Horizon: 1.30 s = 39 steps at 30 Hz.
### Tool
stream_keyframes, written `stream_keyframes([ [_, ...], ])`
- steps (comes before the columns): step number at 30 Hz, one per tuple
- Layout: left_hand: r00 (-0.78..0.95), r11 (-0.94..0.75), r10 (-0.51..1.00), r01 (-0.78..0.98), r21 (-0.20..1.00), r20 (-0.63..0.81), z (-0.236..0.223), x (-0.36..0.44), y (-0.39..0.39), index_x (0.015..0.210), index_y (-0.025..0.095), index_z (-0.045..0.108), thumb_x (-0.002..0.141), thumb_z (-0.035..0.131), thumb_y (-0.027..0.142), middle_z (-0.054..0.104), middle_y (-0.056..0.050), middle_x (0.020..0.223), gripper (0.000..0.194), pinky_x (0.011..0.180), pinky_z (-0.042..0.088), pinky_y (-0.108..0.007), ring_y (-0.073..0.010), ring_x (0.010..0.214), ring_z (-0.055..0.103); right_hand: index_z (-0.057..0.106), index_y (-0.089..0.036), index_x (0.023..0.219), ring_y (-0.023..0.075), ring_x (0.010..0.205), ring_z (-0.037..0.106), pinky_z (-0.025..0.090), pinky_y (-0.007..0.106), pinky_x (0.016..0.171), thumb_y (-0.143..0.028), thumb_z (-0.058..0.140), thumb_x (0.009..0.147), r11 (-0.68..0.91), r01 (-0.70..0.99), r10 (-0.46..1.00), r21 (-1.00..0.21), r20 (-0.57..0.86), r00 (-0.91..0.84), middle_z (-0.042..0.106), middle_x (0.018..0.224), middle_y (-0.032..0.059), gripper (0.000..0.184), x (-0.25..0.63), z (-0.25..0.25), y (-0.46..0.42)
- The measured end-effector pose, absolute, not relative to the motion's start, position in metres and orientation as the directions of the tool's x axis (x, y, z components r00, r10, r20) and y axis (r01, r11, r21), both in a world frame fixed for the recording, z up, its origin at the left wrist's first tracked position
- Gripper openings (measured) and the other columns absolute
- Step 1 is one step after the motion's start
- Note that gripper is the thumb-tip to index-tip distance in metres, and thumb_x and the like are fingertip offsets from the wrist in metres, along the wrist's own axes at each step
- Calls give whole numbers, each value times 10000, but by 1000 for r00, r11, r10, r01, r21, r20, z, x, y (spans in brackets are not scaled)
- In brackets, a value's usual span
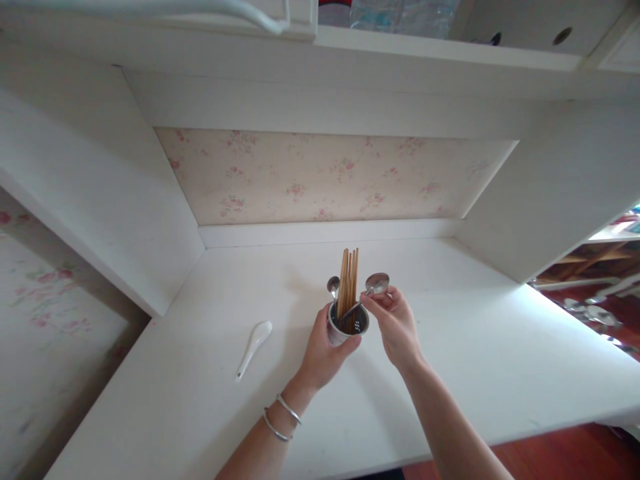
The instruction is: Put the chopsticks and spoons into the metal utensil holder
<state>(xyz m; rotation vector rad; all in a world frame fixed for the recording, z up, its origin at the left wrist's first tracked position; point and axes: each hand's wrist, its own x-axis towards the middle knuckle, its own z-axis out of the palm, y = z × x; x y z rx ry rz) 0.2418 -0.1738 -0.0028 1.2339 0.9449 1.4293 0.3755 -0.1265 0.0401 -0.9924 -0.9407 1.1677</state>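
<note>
A small metal utensil cup (349, 329) stands on the white desk (465, 360), with my left hand (323, 350) wrapped round its lower side. Several wooden chopsticks (349, 283) rise upright from it, and a small metal spoon (333, 286) pokes out at its left rim. My right hand (395, 323) pinches the handle of a larger metal spoon (376, 284), whose bowl is up and whose handle slants down into the cup. Two thin bangles circle my left wrist (283, 417).
A white ceramic spoon (255, 347) lies on the desk left of the cup. White side panels and a floral back panel (320, 177) close the desk niche, with a shelf overhead. Red floor and more furniture show at the far right.
</note>
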Motion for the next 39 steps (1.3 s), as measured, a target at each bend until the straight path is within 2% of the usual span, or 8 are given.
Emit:
stream_keyframes([
  [11, 4, -231, 972, -170, 958, 235, -7, 242, -173, 1320, 195, 448, 748, 767, 297, 585, -114, 1290, 663, 1045, 402, -413, -264, 1192, 548, 546, -242, 989, 205, 970, 613, 501, 343, 832, -356, 792, 708, 104, -188, 992, -977, 89, 89, 649, 988, 15, 390, 374, 5, -137],
  [16, 46, -213, 974, -142, 967, 222, 7, 240, -176, 1307, 207, 489, 775, 739, 342, 611, -97, 1265, 603, 1022, 424, -403, -264, 1167, 565, 482, -307, 1282, 270, 1255, 493, 406, 443, 1042, -460, 741, 760, 128, -240, 957, -962, 183, -224, 569, 1324, 48, 603, 383, -7, -141],
  [20, 98, -227, 967, -91, 970, 235, 16, 238, -180, 1338, 214, 479, 790, 720, 355, 592, -93, 1298, 615, 1040, 413, -416, -274, 1204, 538, 532, -272, 1279, 305, 1180, 558, 410, 469, 1024, -502, 709, 785, 56, -220, 914, -974, 139, -382, 629, 1261, 72, 573, 388, -15, -139],
  [25, 29, -214, 977, 239, 947, 213, 8, 219, -191, 1403, 242, 421, 765, 740, 360, 522, -105, 1377, 724, 1005, 434, -400, -268, 1206, 522, 573, -250, 1230, 325, 1138, 582, 430, 471, 986, -532, 743, 735, 75, -208, 905, -975, 154, -397, 662, 1208, 83, 595, 390, -15, -135],
  [28, -40, -107, 987, 576, 811, 158, 6, 187, -202, 1269, 231, 563, 887, 577, 388, 654, -78, 1119, 414, 841, 496, -376, -212, 924, 613, 556, -247, 1246, 327, 1173, 560, 412, 480, 1002, -533, 741, 737, 66, -206, 899, -976, 148, -413, 642, 1246, 90, 613, 390, -14, -136],
  [30, -53, -81, 978, 796, 600, 202, 6, 160, -208, 1078, 208, 667, 916, 523, 355, 677, -69, 983, 262, 874, 472, -396, -226, 914, 601, 541, -250, 1263, 329, 1193, 544, 399, 488, 1012, -526, 738, 742, 60, -208, 896, -976, 145, -420, 631, 1263, 91, 622, 391, -14, -136],
  [34, -50, 18, 978, 988, 155, 204, 5, 111, -214, 1133, 146, 645, 887, 555, 306, 655, -119, 1033, 307, 909, 446, -438, -279, 952, 574, 529, -264, 1277, 327, 1216, 523, 383, 494, 1021, -502, 728, 764, 70, -204, 893, -976, 152, -423, 614, 1286, 86, 599, 392, -17, -135],
  [39, -23, 20, 998, 998, 56, 52, -4, 88, -211, 1118, 148, 639, 915, 504, 301, 662, -106, 992, 288, 844, 469, -367, -249, 893, 614, 526, -258, 1278, 316, 1184, 541, 386, 487, 1011, -472, 710, 793, 82, -203, 888, -976, 164, -429, 623, 1262, 82, 562, 393, -21, -133],
])
